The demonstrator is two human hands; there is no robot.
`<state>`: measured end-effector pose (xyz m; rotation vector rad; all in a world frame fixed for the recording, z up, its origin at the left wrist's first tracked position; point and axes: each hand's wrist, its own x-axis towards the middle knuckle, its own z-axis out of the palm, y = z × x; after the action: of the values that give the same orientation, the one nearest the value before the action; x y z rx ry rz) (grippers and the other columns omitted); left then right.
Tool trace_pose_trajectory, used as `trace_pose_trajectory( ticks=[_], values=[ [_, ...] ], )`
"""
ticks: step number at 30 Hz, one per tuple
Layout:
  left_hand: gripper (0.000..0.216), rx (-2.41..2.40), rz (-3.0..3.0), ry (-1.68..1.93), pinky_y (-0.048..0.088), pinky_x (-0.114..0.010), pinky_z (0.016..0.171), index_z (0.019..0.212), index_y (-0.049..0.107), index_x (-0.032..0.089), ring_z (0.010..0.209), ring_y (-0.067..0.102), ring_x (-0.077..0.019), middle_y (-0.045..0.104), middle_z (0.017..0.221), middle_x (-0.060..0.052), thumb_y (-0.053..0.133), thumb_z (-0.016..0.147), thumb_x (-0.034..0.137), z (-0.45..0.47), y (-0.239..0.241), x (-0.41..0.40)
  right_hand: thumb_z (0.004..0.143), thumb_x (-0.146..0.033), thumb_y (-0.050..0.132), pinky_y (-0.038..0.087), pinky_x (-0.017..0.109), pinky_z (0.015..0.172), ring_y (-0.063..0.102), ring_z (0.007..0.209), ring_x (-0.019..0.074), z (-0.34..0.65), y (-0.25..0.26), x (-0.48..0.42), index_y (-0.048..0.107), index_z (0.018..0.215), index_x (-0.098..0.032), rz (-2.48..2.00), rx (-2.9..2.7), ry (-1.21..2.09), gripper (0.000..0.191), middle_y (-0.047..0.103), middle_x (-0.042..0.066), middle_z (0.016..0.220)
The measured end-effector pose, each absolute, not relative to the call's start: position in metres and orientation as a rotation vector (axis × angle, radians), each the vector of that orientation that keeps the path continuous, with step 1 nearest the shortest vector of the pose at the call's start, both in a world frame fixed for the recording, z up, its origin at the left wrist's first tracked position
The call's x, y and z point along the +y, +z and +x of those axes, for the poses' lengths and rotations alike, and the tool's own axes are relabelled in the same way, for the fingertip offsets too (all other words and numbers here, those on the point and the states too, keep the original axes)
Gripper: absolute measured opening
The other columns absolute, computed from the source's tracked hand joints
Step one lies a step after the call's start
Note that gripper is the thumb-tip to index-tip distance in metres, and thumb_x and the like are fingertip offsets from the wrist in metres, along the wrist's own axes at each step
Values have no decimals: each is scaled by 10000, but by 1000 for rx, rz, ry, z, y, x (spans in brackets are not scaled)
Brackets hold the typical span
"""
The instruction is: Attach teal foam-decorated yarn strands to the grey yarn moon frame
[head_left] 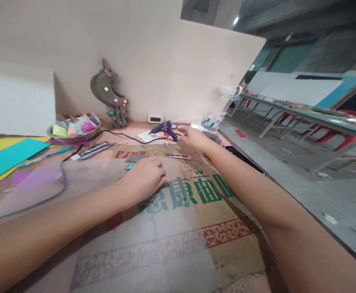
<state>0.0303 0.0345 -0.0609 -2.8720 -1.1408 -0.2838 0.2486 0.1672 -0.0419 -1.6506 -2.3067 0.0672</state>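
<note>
My left hand [147, 177] is closed, its fingers curled down over a dark grey piece [135, 159] that lies on the covered cardboard. Most of that piece is hidden under the hand; a small teal bit [129, 167] shows beside it. At the back of the table, my right hand [193, 137] has its fingertips closed at the handle of a blue hot glue gun [165, 128]. A translucent glue stick [202, 119] sticks out from the gun's rear. Pink-handled thread snips [179, 156] lie between my hands.
A translucent sheet covers part of the printed cardboard [226, 252]. A grey moon decoration [107, 87] stands against the board behind. To the left are a bowl [86, 136] of bagged colourful clay, coloured sheets [13, 158] and a black cord [119, 133]. A clear jug [223, 101] stands back right.
</note>
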Motion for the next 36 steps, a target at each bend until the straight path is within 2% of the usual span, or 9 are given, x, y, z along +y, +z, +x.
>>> trace_pose_trajectory(
  ticks=[2,8,11,16,21,25,29,33,36],
  values=[
    [395,-1128,-2947,-279,429,-365,801,934,749,164,884,587,-245,683,852,-92,417,962,378,28,-61,34,843,-312,599,433,338,943,597,1125,267,242,-49,184,558,1281,-112,-1681,-2253,107,483,615,163,1272],
    [232,-1164,-3076,-430,427,-361,867,971,723,194,973,567,-240,671,940,-69,597,878,365,21,-64,32,798,-410,673,478,311,891,632,1054,238,216,-65,212,546,1264,-91,-1700,-2203,304,579,649,147,1210],
    [171,-1199,-3118,-551,421,-350,866,944,702,196,990,559,-228,667,963,-56,613,872,323,23,-69,31,789,-457,683,492,336,871,639,1011,245,202,-73,217,589,1177,-95,-1728,-2164,329,539,674,145,1133],
    [250,-1068,-3083,-506,400,-383,843,1095,663,208,993,561,-243,662,1027,-74,538,918,332,31,-78,32,903,-362,587,523,407,858,622,996,200,194,-79,221,580,1165,-145,-1786,-2061,313,340,622,86,1152],
    [149,-1006,-3076,-588,396,-373,814,964,675,180,966,585,-243,676,952,-62,599,878,275,35,-80,31,907,-338,585,532,405,840,622,984,195,207,-66,215,586,1147,-146,-1796,-1964,317,307,618,77,1141],
    [63,-1308,-3215,-759,427,-308,727,834,674,187,789,625,-187,709,825,-21,625,828,226,33,-65,27,818,-282,675,532,334,764,657,834,194,221,-52,199,640,999,-108,-1752,-1887,346,253,700,84,914],
    [105,-1625,-3256,-1119,463,-258,656,864,679,175,731,639,-153,717,813,-16,614,808,235,18,-43,23,812,-285,633,499,266,583,609,545,156,227,-43,172,660,918,-98,-1631,-1880,480,217,662,41,602],
    [191,-1860,-3099,-1415,513,-282,737,973,689,182,805,657,-160,733,913,-28,603,811,232,-12,-41,22,854,-320,539,484,247,558,564,485,126,229,-35,126,663,1015,-131,-1417,-1917,622,278,627,0,559],
    [158,-2024,-3060,-1482,525,-307,754,923,691,165,807,662,-173,729,902,-49,602,810,231,-30,-57,24,837,-365,563,501,276,598,602,547,155,231,-34,88,682,986,-152,-1269,-1917,735,286,624,1,555]
  ],
)
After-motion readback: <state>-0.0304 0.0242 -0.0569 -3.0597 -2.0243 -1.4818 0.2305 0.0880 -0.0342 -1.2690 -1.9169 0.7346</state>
